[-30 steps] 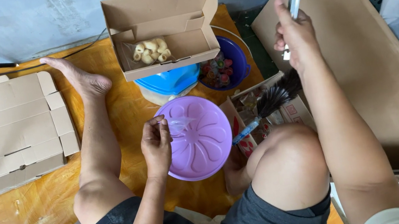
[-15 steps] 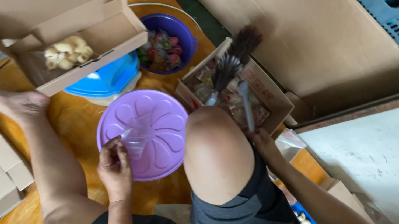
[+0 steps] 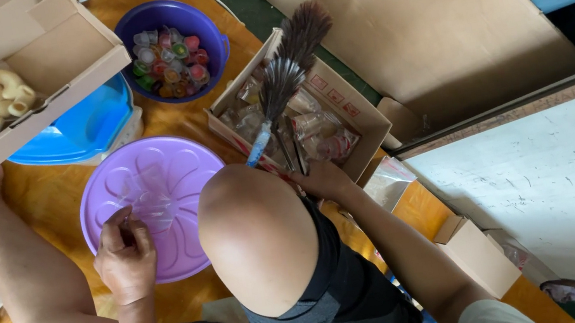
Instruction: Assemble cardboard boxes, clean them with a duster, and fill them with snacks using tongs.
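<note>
My left hand (image 3: 124, 255) fingers pinched on clear plastic bag (image 3: 150, 201), lying over purple lid (image 3: 178, 165). Right hand (image 3: 322, 179) fingers curled at cardboard box (image 3: 353, 106) edge; grip unclear.

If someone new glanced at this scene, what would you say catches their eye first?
Probably the round purple lid in the middle of the orange floor, where the left hand pinches a clear plastic bag lying on it. Next, the purple bowl of small colourful cups behind it, and the feather duster lying across an open cardboard box, with the right hand at that box's near edge.
</note>
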